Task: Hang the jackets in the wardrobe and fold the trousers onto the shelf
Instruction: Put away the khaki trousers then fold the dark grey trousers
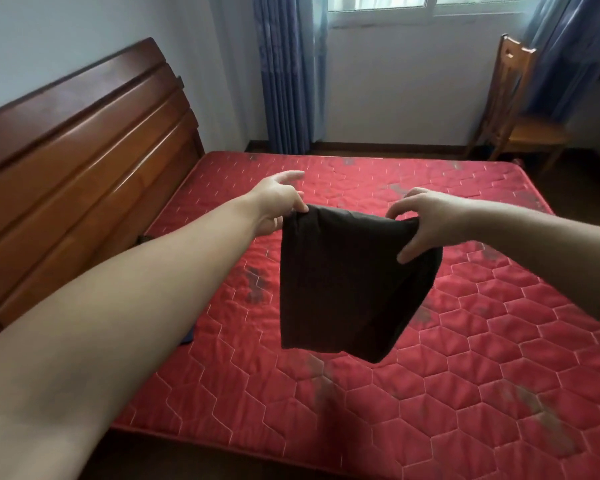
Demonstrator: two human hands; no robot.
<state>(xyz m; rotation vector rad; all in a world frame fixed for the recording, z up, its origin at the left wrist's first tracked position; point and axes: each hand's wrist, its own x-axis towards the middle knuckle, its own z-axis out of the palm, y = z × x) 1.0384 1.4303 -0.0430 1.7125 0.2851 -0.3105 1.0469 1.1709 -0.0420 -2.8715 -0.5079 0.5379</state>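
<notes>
A pair of black trousers, folded into a short hanging bundle, is held in the air above the red quilted mattress. My left hand pinches its upper left corner between thumb and fingertips, with the other fingers spread. My right hand grips the upper right corner, thumb in front of the cloth and fingers curled over the top edge. The cloth hangs down freely and its lower edge floats clear of the mattress.
A brown wooden headboard runs along the left. A wooden chair stands at the back right, near blue curtains and a window. A bit of dark blue cloth shows beside my left forearm on the mattress.
</notes>
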